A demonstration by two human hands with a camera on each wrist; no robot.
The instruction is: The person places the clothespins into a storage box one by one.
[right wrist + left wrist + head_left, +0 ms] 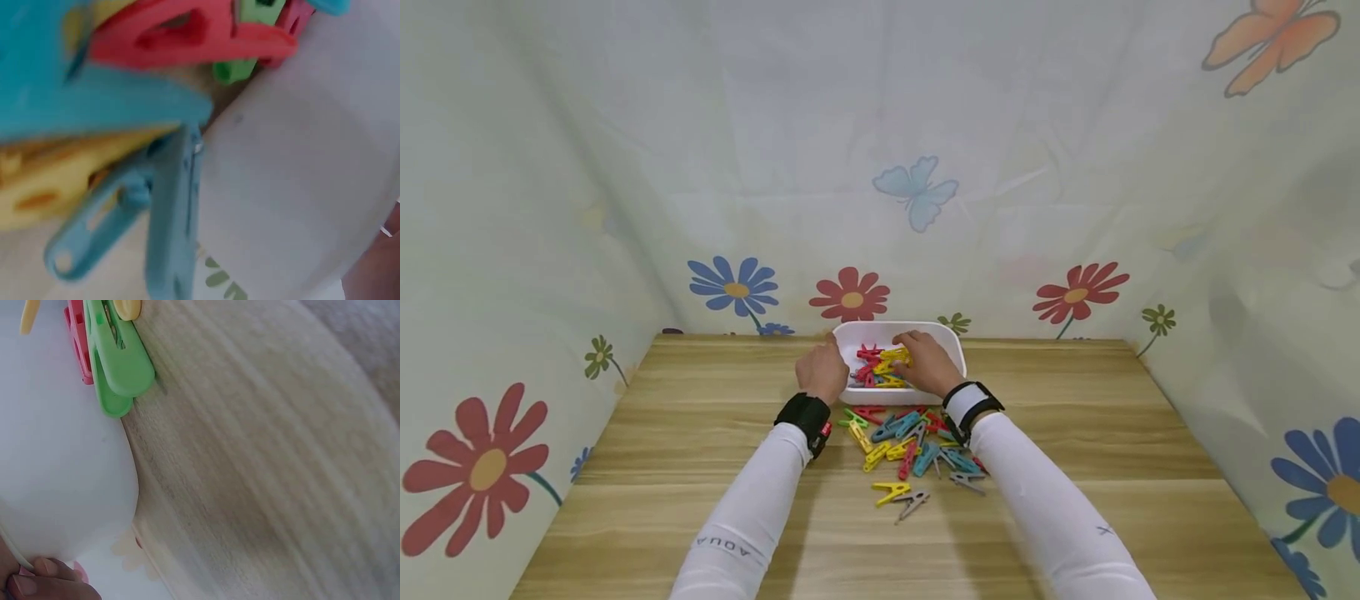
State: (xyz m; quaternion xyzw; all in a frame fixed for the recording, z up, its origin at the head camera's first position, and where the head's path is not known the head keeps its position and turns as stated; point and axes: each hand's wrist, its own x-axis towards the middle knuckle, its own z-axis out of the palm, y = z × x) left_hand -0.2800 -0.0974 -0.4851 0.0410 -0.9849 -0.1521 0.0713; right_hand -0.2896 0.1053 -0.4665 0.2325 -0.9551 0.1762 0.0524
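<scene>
A white plastic tub [887, 397] stands near the back of the table with red and yellow clothespins [872, 367] in it. My left hand [823, 368] grips the tub's left rim; two of its fingertips [53, 578] show in the left wrist view. Over the tub's right side reaches my right hand [925, 363], thumb and fingers spread apart beside the yellow clothespins. In the right wrist view that hand is mostly hidden behind the tub wall [294, 150]. Loose clothespins [895, 427] in yellow, blue, red, green and grey lie in front of the tub.
The wooden table [715, 467] meets patterned cloth walls [805, 167] at the back and sides. Nearest to me lie a yellow clothespin [891, 492] and a grey clothespin [912, 503]. A green clothespin [125, 365] lies against the tub's front wall.
</scene>
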